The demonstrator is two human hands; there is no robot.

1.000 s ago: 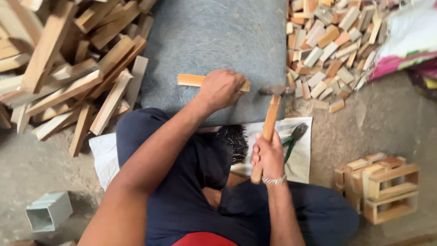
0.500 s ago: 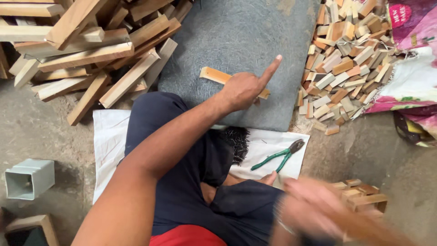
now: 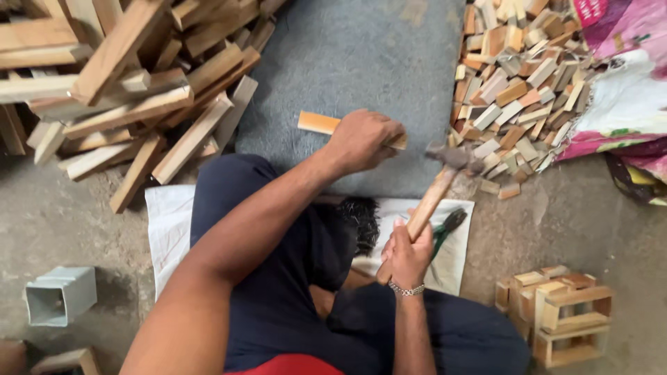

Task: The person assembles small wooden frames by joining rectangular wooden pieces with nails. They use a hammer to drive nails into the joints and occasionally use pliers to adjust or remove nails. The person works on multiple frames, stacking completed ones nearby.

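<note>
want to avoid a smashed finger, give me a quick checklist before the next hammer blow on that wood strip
1. Right hand grips the wooden-handled hammer on the handle's lower part: ok.
2. Left hand pins the flat pale wooden strip on the grey stone slab: ok.
3. Left fingers clear of the hammer head: not ok, head sits right beside them.
4. Nail in place under the hand: cannot tell, hidden.
5. Strip lies flat on the slab: ok.
6. Green-handled pliers on the white cloth out of the swing path: ok.
</note>
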